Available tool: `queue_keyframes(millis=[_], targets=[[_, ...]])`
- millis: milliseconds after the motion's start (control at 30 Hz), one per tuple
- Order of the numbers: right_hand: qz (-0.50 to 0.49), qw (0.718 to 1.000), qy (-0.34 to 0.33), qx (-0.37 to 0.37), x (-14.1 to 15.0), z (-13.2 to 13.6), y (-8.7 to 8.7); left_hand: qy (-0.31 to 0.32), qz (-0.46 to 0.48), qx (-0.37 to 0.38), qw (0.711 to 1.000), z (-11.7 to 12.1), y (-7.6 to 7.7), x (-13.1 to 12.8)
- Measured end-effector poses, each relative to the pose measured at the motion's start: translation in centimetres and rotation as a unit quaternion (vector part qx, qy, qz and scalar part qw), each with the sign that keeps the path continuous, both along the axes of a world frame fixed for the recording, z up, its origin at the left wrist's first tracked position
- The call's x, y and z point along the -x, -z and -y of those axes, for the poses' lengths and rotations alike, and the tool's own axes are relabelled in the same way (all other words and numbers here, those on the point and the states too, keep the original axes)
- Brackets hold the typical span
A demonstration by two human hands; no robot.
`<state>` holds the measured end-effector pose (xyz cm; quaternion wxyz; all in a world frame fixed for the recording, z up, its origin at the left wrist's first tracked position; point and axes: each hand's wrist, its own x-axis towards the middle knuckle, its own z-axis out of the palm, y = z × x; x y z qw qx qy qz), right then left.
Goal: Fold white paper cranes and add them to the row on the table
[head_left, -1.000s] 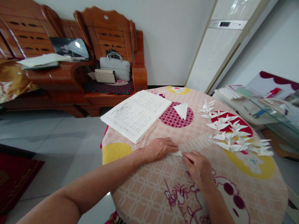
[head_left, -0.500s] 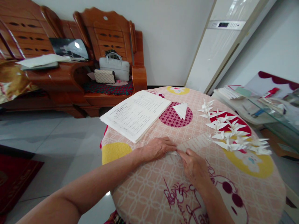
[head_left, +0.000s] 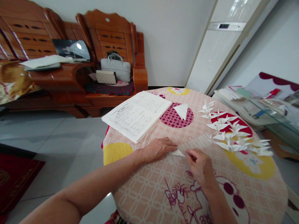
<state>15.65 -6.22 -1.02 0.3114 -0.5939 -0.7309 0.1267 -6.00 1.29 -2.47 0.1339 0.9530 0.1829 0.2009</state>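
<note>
Paper [head_left: 178, 153], one piece, at left hand [head_left: 158, 149]

Round cloth-covered surface [head_left: 149, 189] carries a stack of printed sheets [head_left: 137, 115], folded white triangles [head_left: 181, 110] just right of that stack, white paper cranes [head_left: 219, 125] well right of it, and a clear strip [head_left: 197, 142] right of it on the near side.

Rows of print on a stack of sheets [head_left: 137, 116], bolder heading [head_left: 122, 110] included (all too small to read), purple stitched lettering [head_left: 205, 218] on the tablecloth [head_left: 144, 183], blurred marks on a red item [head_left: 23, 169], tiny marks on a control panel [head_left: 227, 26], nothing legible.
</note>
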Motion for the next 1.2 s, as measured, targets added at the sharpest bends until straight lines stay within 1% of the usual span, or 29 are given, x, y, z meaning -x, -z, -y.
queue_keyframes(millis=[67,133,167,233,333,400,500,600,700,767,900,1033,1100,1200], targets=[[-0.046,0.999,-0.005,-0.018,0.8,-0.4,-0.6,0.002,0.011,0.012,1.000,0.0,-0.1,0.0],[-0.078,0.995,-0.057,0.013,2.0,-1.1,-1.1,0.001,0.029,0.036,0.999,0.1,-0.3,0.0],[-0.082,0.994,-0.071,0.027,2.6,-1.5,-1.2,-0.001,0.040,0.050,0.998,0.1,-0.4,0.0],[-0.065,0.994,-0.082,0.043,3.6,-2.2,-1.1,-0.014,0.058,0.074,0.995,0.1,-0.6,0.2],[-0.025,0.995,-0.075,0.054,4.3,-2.8,-0.4,-0.066,0.086,0.089,0.990,-0.1,-0.9,0.7],[-0.011,0.996,-0.066,0.052,4.5,-2.7,0.0,-0.108,0.109,0.105,0.983,-0.3,-1.0,1.2],[0.015,0.997,-0.063,0.049,4.6,-2.2,0.2,-0.149,0.124,0.159,0.968,-0.9,-1.1,1.9],[0.043,0.996,-0.068,0.046,4.9,-1.8,0.1,-0.172,0.126,0.219,0.952,-1.5,-1.3,2.5],[0.052,0.996,-0.067,0.039,5.1,-1.8,0.0,-0.184,0.138,0.250,0.940,-1.8,-1.7,3.0],[0.053,0.996,-0.066,0.036,5.1,-1.8,0.1,-0.192,0.133,0.257,0.938,-1.9,-2.0,3.1],[0.052,0.996,-0.074,0.025,5.0,-1.9,0.3,-0.208,0.089,0.255,0.940,-2.0,-2.4,2.9],[0.049,0.996,-0.074,0.027,5.0,-1.8,0.1,-0.231,0.049,0.222,0.946,-2.4,-2.4,2.3],[0.051,0.996,-0.073,0.031,5.1,-1.8,0.0,-0.224,0.030,0.206,0.952,-2.6,-2.4,1.9],[0.054,0.995,-0.071,0.039,5.2,-1.7,-0.1,-0.209,0.007,0.204,0.956,-2.8,-2.5,1.5]])
